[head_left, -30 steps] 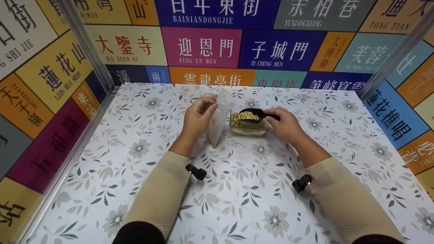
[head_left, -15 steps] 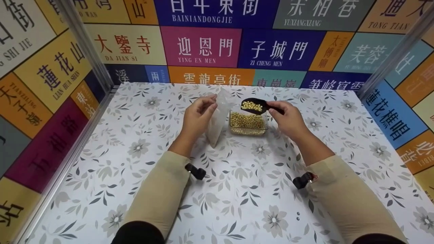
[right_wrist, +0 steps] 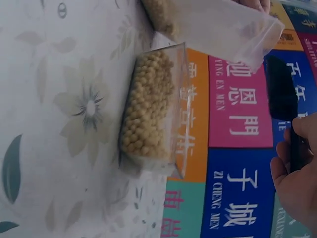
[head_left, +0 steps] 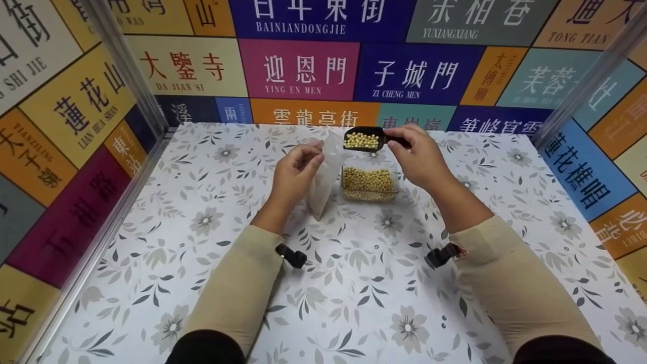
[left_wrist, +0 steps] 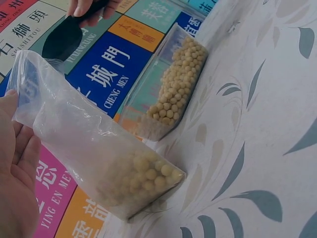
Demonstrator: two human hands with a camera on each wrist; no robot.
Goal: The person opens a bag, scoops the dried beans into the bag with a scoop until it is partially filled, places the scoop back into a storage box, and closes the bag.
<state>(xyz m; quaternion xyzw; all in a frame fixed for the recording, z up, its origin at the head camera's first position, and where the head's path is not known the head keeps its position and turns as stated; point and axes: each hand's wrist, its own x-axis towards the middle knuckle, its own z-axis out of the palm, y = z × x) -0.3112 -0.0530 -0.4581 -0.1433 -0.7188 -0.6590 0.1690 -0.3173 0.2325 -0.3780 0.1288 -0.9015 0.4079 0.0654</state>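
Observation:
My left hand (head_left: pixel 297 169) pinches the upper edge of a translucent plastic bag (left_wrist: pixel 74 119), which stands upright on the table. Round yellow soybeans (left_wrist: pixel 143 173) lie in the bottom of the bag. By its handle, my right hand (head_left: pixel 420 154) holds a black scoop (right_wrist: pixel 281 89) above the table. A heap of soybeans (head_left: pixel 363 140) fills the scoop's bowl, whose tip is close to the bag's mouth. Below the scoop, a clear rectangular container (head_left: pixel 370 194) holds more soybeans (right_wrist: pixel 148 106), right of the bag in the head view.
A white cloth with grey flowers and leaves covers the table (head_left: pixel 343 283). Colourful panels with printed characters (head_left: pixel 303 71) rise behind it and along both sides. Metal posts (head_left: pixel 146 76) stand at the back corners. Each sleeve carries a small black wrist camera (head_left: pixel 291 256).
My right hand has lifted the loaded scoop out of the container, then up and left toward the bag's mouth. My left hand and the bag have stayed in place.

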